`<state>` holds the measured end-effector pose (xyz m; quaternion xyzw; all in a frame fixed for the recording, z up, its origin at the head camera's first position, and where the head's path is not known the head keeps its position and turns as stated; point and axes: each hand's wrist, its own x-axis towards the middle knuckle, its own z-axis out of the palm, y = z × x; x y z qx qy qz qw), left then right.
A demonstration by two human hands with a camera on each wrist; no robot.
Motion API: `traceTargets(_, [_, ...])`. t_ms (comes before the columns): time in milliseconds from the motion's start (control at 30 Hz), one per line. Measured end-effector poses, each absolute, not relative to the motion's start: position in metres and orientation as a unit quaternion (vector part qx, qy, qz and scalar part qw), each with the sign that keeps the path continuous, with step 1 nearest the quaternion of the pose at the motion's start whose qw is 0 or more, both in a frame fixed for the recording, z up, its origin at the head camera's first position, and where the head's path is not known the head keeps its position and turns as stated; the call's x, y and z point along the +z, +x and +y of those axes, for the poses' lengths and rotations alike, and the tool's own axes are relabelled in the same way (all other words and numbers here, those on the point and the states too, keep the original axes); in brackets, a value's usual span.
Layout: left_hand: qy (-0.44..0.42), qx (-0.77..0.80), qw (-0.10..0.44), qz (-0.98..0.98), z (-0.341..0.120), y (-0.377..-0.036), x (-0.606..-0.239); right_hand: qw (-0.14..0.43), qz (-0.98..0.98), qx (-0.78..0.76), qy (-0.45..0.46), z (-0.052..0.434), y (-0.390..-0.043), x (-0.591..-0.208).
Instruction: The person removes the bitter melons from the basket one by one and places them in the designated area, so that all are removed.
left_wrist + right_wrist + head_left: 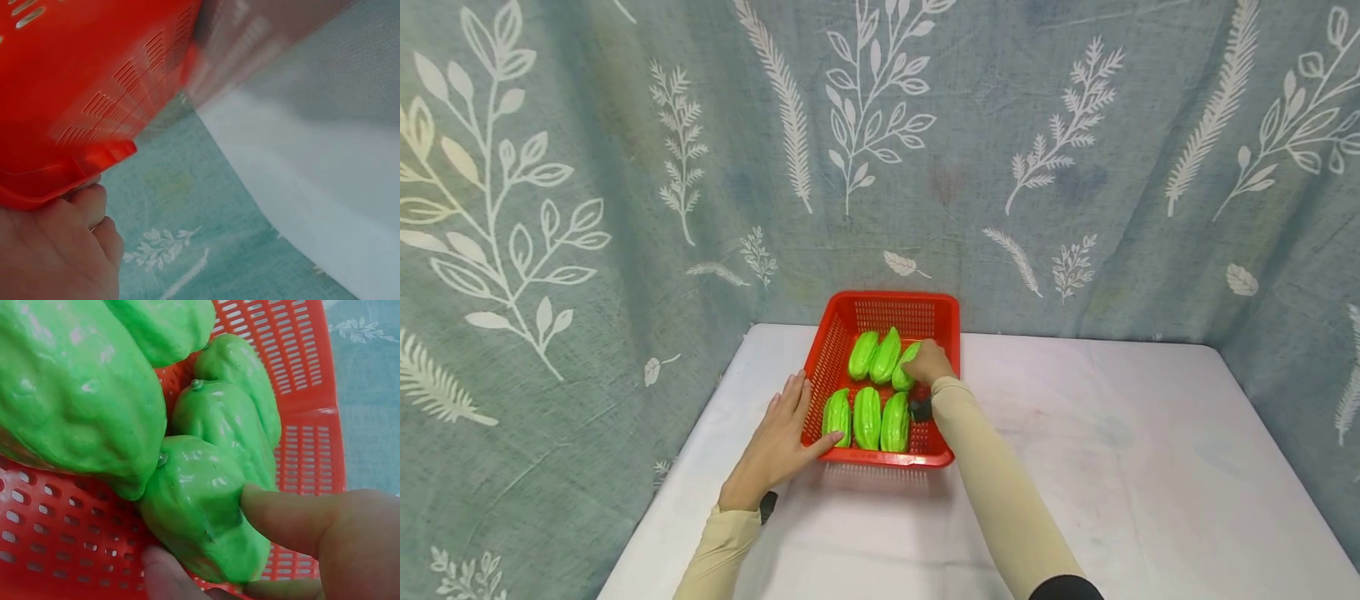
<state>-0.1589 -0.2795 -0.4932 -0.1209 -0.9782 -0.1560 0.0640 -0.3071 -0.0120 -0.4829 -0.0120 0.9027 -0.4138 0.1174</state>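
Inside a red plastic basket (880,459) lie several glossy, bright green, elongated lumpy fruits (867,417), in a front row and a back row. My right hand (929,363) reaches into the basket and grips the right-hand fruit (200,487) of the back row. In the right wrist view the thumb (281,515) presses one side of it, and fingertips show along the other. My left hand (780,443) rests at the basket's front left corner, fingers extended along the outer left side, thumb across the front rim. The left wrist view shows its palm against the rim, the fingers partly hidden.
The basket stands on a white-covered table (1075,450), near the table's back left part. A grey-green curtain (970,167) with white leaf prints hangs behind the table and along both sides. Perforated basket walls (300,456) rise around the fruits.
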Motion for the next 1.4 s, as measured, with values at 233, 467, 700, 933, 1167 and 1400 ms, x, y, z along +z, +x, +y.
traceTargets(233, [-0.124,-0.159,0.063,-0.978,-0.2785,-0.1585,-0.4905,0.122,0.903,-0.413,-0.003,-0.0135,-0.3087,-0.4836])
traceTargets(467, [-0.121,-0.159,0.062,-0.978,-0.2785,-0.1579,-0.4887,0.119,0.895,-0.430,-0.005,-0.0132,-0.3079,-0.4810])
traceTargets(700, [-0.119,-0.160,0.060,-0.978,-0.2792,-0.1584,-0.4893,0.104,0.894,-0.436,-0.004,-0.0123,-0.3043,-0.4764])
traceTargets(933, [-0.119,-0.164,0.062,-0.977,-0.2791,-0.1585,-0.4904,0.118,0.876,-0.468,0.013,-0.0121,-0.3060,-0.4770])
traceTargets(1167, [-0.120,-0.160,0.063,-0.978,-0.2790,-0.1597,-0.4925,0.135,0.859,-0.492,0.025,-0.0118,-0.3092,-0.4796])
traceTargets(1400, [-0.116,-0.161,0.065,-0.978,-0.2789,-0.1578,-0.4923,0.135,0.852,-0.505,0.018,-0.0135,-0.3060,-0.4777])
